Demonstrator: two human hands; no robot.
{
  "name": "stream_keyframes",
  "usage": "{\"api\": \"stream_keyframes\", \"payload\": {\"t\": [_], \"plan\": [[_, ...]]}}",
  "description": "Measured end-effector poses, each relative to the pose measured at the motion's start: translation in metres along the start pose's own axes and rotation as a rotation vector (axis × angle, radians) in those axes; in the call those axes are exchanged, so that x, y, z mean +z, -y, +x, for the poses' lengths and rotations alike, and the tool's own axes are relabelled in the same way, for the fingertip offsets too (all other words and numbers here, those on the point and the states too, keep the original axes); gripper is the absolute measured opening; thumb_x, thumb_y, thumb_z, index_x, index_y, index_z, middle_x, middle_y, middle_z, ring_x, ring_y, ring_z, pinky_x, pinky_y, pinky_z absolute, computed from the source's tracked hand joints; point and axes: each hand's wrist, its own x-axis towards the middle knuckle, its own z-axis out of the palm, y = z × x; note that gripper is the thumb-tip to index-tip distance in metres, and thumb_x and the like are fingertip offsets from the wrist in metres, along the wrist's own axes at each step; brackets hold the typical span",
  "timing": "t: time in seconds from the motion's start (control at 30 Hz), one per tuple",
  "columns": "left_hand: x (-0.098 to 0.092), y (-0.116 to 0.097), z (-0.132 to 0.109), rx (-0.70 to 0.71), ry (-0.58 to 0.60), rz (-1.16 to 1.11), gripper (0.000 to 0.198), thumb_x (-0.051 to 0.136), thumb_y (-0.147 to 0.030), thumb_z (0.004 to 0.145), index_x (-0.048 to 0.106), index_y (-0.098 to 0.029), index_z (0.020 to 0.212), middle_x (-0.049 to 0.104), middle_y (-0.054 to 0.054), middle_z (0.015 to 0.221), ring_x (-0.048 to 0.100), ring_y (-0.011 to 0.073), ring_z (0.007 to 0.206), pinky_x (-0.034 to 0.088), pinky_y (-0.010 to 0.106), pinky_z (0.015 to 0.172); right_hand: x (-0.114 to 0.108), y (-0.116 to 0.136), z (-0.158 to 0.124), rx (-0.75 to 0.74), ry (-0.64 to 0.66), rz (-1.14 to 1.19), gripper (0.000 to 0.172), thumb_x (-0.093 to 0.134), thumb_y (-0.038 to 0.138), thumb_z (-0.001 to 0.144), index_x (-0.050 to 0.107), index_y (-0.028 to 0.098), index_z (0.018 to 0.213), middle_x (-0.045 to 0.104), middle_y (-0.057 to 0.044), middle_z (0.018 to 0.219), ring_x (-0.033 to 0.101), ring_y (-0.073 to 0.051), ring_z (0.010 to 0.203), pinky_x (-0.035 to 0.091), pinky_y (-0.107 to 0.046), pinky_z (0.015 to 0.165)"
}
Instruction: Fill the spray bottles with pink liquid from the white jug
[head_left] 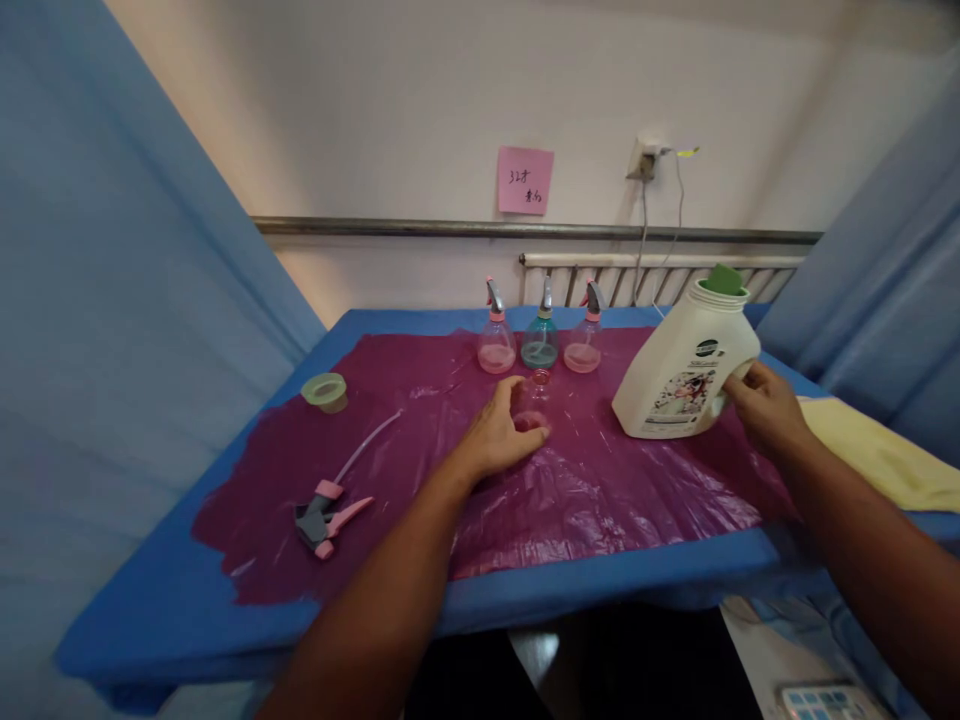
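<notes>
The left hand (499, 435) curls around a small clear bottle (535, 398) that stands in the middle of the purple sheet (600, 490). At its 3 o'clock, the right hand (761, 408) grasps a white jug (679, 375), tilted with its base on the sheet. Three spray bottles (540, 342) stand at 12 o'clock, a loose spray head (324, 517) lies at 8 o'clock, and a green cap (325, 391) sits at 9 o'clock.

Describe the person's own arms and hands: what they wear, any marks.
The left hand and the right hand are bare, with no gloves and no rings that can be made out. The left forearm and the right forearm are uncovered to the picture's edge: no sleeve, watch, band or marking shows.
</notes>
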Motion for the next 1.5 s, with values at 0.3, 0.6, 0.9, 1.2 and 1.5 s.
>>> {"api": "stream_keyframes", "payload": {"t": [0.3,0.6,0.9,1.2,1.5], "plan": [[-0.001,0.001,-0.001,0.038,-0.001,0.047,0.088,0.091,-0.039,0.083,0.053,-0.025,0.161,0.060,0.019,0.166,0.060,0.0410,0.158,0.047,0.060,0.135,-0.004,0.015,0.008,-0.115,-0.110,-0.197,0.033,0.066,0.050,0.072,0.073,0.026,0.094,0.079,-0.006,0.094,0.071,-0.033,0.093,0.058,-0.048,0.087],[0.002,0.001,0.002,0.042,-0.044,0.018,0.089,0.085,-0.029,0.084,0.049,-0.020,0.165,0.063,0.020,0.167,0.064,0.0396,0.155,0.050,0.055,0.133,-0.017,0.079,0.018,-0.309,0.006,-0.594,0.028,0.059,0.047,0.069,0.069,0.027,0.086,0.073,-0.005,0.078,0.067,-0.029,0.077,0.046,-0.038,0.070],[-0.001,-0.007,-0.003,0.028,-0.002,0.017,0.079,0.081,-0.027,0.086,0.055,-0.024,0.160,0.068,0.016,0.163,0.070,0.0362,0.147,0.054,0.052,0.128,-0.007,0.115,0.025,-0.546,0.098,-1.021,0.040,0.051,0.052,0.084,0.077,0.028,0.102,0.084,-0.012,0.093,0.071,-0.032,0.079,0.042,-0.039,0.070],[0.002,-0.004,-0.002,0.121,-0.056,0.018,0.081,0.077,-0.025,0.086,0.056,-0.029,0.164,0.066,0.012,0.167,0.064,0.0357,0.154,0.048,0.054,0.135,-0.009,0.143,0.036,-0.599,0.171,-1.211,0.040,0.055,0.051,0.091,0.082,0.030,0.113,0.085,-0.009,0.100,0.070,-0.030,0.081,0.036,-0.037,0.066],[0.001,0.000,0.001,0.204,-0.094,0.066,0.082,0.077,-0.026,0.086,0.058,-0.025,0.166,0.066,0.014,0.164,0.062,0.0359,0.154,0.046,0.053,0.138,-0.008,0.166,0.032,-0.659,0.186,-1.343,0.038,0.056,0.050,0.092,0.081,0.030,0.112,0.085,-0.008,0.102,0.068,-0.027,0.080,0.032,-0.035,0.063]]}}
